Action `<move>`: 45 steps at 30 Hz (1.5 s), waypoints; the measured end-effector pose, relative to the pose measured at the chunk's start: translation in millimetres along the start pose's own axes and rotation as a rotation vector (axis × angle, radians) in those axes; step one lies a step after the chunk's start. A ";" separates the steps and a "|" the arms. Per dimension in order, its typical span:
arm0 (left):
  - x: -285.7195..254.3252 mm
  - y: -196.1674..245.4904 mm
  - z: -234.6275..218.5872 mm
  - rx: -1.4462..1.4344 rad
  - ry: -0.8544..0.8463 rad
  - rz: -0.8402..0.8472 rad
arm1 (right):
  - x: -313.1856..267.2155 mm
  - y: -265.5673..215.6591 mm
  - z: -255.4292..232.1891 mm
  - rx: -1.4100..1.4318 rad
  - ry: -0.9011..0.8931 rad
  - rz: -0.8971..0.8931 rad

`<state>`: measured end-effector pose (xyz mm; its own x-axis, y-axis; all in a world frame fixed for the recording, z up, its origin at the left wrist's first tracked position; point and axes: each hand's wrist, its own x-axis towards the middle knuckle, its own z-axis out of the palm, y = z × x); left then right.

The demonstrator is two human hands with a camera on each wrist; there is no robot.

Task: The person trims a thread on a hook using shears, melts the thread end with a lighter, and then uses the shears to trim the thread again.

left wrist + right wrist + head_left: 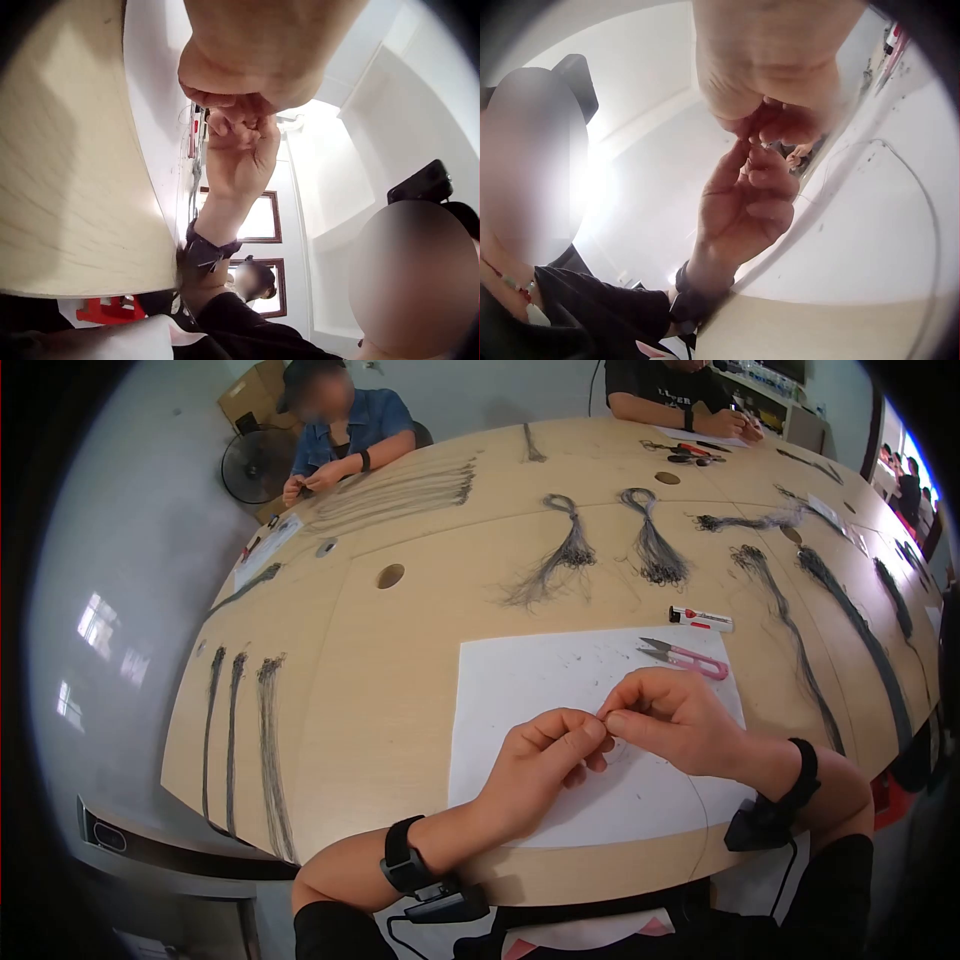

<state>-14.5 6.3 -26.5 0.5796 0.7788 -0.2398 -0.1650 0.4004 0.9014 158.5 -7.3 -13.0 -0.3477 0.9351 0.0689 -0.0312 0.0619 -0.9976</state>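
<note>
Over a white sheet of paper (600, 800), my left hand (545, 765) and right hand (680, 725) meet fingertip to fingertip. Both pinch a thin grey line between thumb and forefinger; the spot they work on is mostly hidden by the fingers. From there the thin line (931, 217) curves across the paper in the right wrist view and on toward the table's near edge. Pink-handled thread snips (712, 666) lie on the paper just beyond my right hand, blades pointing left. Small dark scraps (575, 657) dot the sheet.
A white tube with a black end (700, 619) lies by the paper's far edge. Bundles of grey line rest left (270, 740), ahead (570, 550) and right (860, 630). The table has round holes (390, 576). Two other people (350, 440) sit across it.
</note>
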 end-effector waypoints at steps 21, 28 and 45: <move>3.9 0.5 -6.4 -0.414 -0.236 -0.167 | 1.3 8.1 -2.4 -0.024 -0.057 -0.133; 6.5 -1.5 -8.0 -0.433 -0.235 -0.205 | 4.4 7.9 -6.0 0.088 -0.125 -0.033; 0.5 -4.5 1.6 -0.087 -0.030 0.021 | -0.5 2.1 0.4 -0.283 0.098 -0.176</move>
<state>-12.2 4.1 -30.1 0.5986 0.7733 -0.2090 -0.2458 0.4255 0.8709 158.3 -7.8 -15.1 -0.2678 0.9297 0.2529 0.1828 0.3068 -0.9341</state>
